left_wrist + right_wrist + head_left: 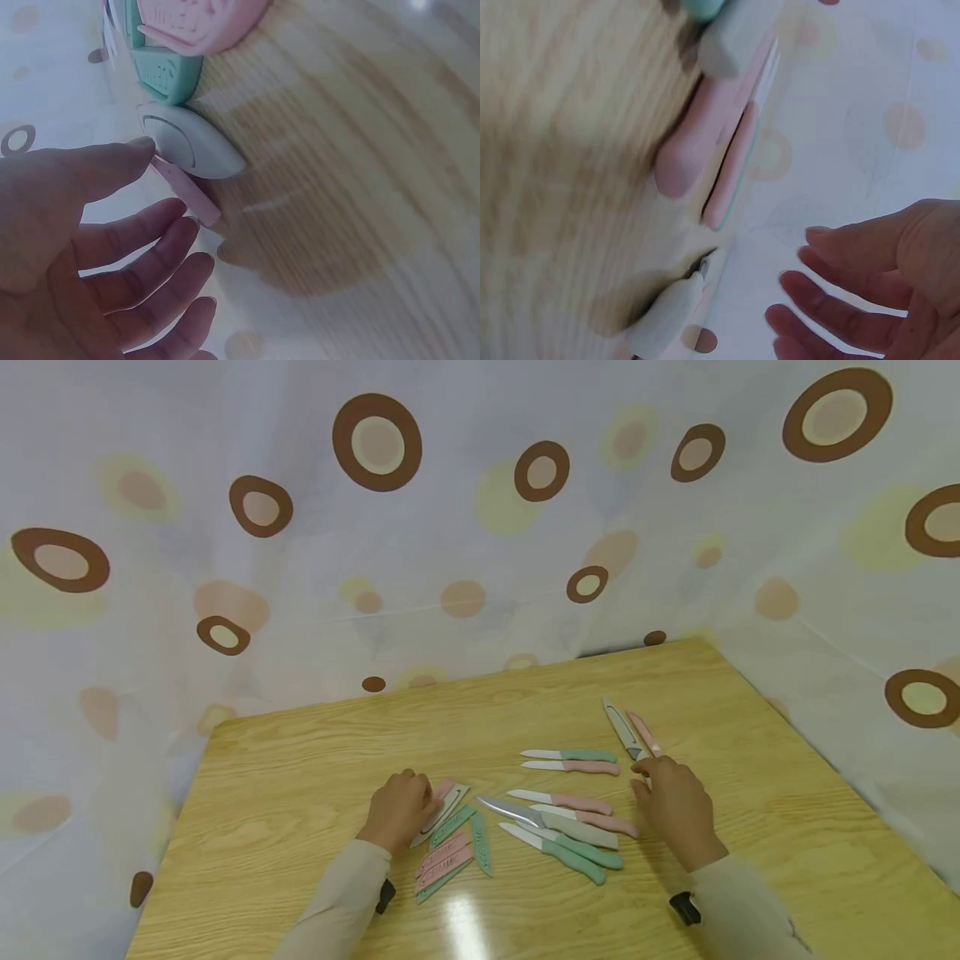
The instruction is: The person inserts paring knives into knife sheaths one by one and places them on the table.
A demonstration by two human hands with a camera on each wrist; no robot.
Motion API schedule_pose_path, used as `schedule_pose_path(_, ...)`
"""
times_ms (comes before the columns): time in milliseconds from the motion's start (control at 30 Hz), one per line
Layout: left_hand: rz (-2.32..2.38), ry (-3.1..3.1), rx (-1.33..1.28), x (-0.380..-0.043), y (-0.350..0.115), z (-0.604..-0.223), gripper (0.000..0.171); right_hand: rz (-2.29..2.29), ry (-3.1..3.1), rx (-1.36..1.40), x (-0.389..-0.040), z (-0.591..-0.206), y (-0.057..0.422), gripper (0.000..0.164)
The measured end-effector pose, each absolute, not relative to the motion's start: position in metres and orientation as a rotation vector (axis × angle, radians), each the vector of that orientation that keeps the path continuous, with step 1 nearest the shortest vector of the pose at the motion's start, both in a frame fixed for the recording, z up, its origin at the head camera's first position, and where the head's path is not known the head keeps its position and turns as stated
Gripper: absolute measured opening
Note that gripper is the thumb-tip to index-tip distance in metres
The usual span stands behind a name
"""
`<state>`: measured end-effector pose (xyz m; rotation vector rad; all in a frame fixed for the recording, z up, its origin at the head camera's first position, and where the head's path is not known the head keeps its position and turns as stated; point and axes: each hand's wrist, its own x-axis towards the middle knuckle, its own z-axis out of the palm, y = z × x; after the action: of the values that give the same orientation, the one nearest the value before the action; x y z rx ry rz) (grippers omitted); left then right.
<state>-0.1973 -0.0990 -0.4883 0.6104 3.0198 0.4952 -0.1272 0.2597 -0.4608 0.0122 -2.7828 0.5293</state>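
My left hand point(400, 808) is beside a group of knife sheaths, fingers loosely bent and parted in the left wrist view. Its thumb and index fingertips are right at a pink sheath point(187, 193), next to a light grey sheath point(196, 146). Green sheaths point(482, 845) and pink sheaths marked CERAMIC point(444, 870) lie nearby. At the right, my right hand point(678, 810) hovers with relaxed fingers and nothing between them. Just ahead of it lies a grey-sheathed knife point(621, 727), its pale handle point(667, 319) partly hidden in the head view, alongside a pink-sheathed knife point(643, 732).
Between the hands, several bare knives lie with blades toward the left: a large grey-handled knife point(577, 827), pink-handled ones point(581, 802) and green-handled ones point(573, 860). All rest on a wooden table point(300, 760), with a patterned curtain point(450, 543) behind it.
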Motion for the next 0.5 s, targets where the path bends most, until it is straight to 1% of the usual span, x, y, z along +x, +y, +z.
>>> schedule_pose_path(233,0.488,2.983,0.57,-0.2,-0.097,-0.484,0.019,0.58,-2.782,0.035,-0.112,-0.461,0.248,0.02)
schedule_pose_path(500,0.491,2.96,0.578,-0.201,-0.094,-0.481,0.017,0.626,-2.713,0.088,-0.11,-0.466,0.247,0.017)
